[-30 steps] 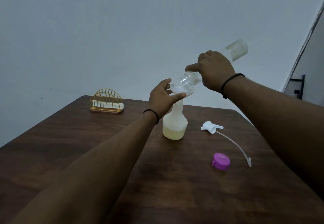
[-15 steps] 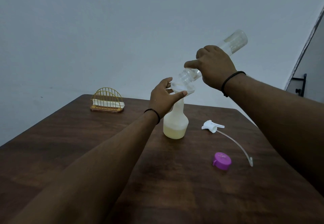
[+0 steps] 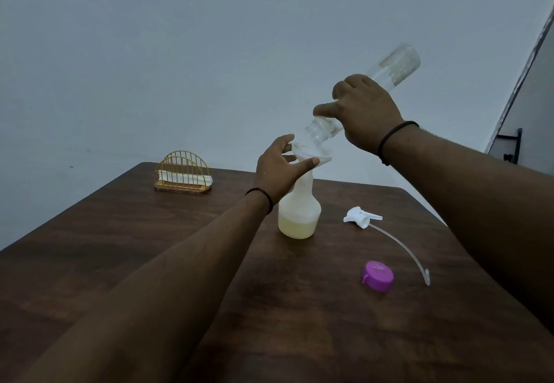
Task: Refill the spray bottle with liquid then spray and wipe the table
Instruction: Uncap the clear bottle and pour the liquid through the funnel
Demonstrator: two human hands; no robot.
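**Clear bottle upended over the funnel**

The right hand (image 3: 364, 112) grips a clear plastic bottle (image 3: 392, 63), tilted mouth-down into a white funnel (image 3: 317, 154). The left hand (image 3: 277, 169) pinches the funnel's rim, steadying it in the neck of the frosted spray bottle (image 3: 299, 211), which stands mid-tabletop with pale yellow liquid low in its rounded base. On the dark woodgrain tabletop (image 3: 150, 247), the white trigger head (image 3: 361, 217) with its curved tube and a purple cap (image 3: 377, 275) lie apart to the right. A gold wire napkin holder (image 3: 183, 172) sits by the far edge, below a plain grey wall.
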